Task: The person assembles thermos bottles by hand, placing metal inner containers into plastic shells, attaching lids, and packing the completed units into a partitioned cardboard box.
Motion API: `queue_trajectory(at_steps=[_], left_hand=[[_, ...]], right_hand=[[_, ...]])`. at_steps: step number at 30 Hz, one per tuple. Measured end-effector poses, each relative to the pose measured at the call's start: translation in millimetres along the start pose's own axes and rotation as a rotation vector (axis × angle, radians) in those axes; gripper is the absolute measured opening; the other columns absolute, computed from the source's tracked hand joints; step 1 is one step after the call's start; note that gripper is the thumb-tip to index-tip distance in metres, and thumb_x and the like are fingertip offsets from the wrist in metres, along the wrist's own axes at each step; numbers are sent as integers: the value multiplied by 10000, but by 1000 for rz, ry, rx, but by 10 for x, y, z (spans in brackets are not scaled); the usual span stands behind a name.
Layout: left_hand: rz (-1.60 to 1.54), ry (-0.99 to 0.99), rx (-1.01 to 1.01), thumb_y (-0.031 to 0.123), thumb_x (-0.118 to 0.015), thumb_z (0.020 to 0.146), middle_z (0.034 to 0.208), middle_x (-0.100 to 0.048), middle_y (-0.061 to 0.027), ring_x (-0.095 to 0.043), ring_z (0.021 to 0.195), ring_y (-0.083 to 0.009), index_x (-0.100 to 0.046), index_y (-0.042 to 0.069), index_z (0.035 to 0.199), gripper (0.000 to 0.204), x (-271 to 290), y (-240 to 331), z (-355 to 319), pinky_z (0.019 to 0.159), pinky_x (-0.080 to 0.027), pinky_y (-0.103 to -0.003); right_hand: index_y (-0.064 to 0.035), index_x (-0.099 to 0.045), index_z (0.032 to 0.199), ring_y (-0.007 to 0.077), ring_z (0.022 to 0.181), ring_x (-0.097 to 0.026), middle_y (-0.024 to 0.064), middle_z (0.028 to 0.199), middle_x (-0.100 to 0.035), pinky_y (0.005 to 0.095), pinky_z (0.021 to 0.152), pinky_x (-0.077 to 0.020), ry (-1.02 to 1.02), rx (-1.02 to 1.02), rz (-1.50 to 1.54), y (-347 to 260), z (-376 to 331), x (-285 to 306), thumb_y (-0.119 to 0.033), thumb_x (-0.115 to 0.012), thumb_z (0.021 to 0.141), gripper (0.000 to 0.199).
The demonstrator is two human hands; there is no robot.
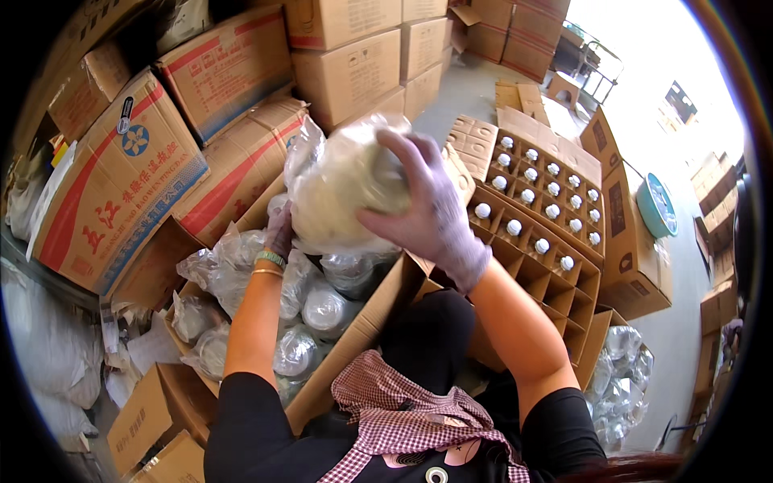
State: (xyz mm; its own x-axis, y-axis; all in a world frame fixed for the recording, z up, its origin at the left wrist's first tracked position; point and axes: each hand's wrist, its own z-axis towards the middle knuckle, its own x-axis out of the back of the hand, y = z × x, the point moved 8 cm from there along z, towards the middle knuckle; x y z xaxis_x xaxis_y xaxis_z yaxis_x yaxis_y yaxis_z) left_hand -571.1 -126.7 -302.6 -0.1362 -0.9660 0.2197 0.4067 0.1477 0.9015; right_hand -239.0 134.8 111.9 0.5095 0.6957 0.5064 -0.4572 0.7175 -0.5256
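My right hand, in a pale purple knit glove, grips a round container in a clear plastic bag with thumb and fingers spread around it. Motion blurs the container, so its exact kind cannot be made out. At the bag's lower left, my left hand, also gloved, holds its edge; some of those fingers are hidden. Beneath both hands stands an open cardboard box, filled with similar clear objects in plastic bags.
To the right, a divided carton holds several white-capped bottles in its cells. Another box of plastic-wrapped clear objects stands at lower right. Stacked cartons rise at the back and left. A turquoise basin sits at far right.
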Motion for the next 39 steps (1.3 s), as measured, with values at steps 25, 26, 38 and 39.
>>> queue_trajectory(at_steps=[25, 26, 38, 39], left_hand=[[128, -1014, 588, 141, -624, 930, 1167, -728, -133, -691, 1035, -275, -705, 92, 1202, 288, -548, -579, -636, 932, -552, -419], [169, -1014, 553, 145, -623, 921, 1160, -729, -138, -694, 1029, -279, -710, 93, 1192, 289, -574, -590, -586, 928, -552, -420], [1040, -1305, 232, 190, -615, 820, 1078, -742, -194, -724, 957, -324, -765, 103, 1072, 305, -68, 862, -119, 877, -560, -441], [1050, -1176, 217, 199, -621, 822, 1044, -745, -201, -728, 943, -335, -771, 105, 1057, 294, -59, 1204, 120, 873, -560, -452]], right_hand=[[-241, -579, 1391, 428, 1227, -568, 160, 1340, -562, 493, 1056, -508, -589, 25, -185, 1150, 607, -1980, -355, -795, 663, 768], [-245, -577, 1391, 425, 1224, -569, 156, 1338, -561, 498, 1047, -514, -574, 30, -200, 1192, 514, -2087, -360, -795, 659, 772], [-290, -460, 1491, 420, 1429, -319, 94, 1530, -379, 569, 972, -541, -1070, -141, -507, 1502, -1119, -3590, -281, -739, 878, 674], [-286, -457, 1493, 426, 1439, -301, 96, 1541, -369, 574, 977, -538, -1083, -160, -505, 1537, -1090, -3539, -277, -742, 878, 678]])
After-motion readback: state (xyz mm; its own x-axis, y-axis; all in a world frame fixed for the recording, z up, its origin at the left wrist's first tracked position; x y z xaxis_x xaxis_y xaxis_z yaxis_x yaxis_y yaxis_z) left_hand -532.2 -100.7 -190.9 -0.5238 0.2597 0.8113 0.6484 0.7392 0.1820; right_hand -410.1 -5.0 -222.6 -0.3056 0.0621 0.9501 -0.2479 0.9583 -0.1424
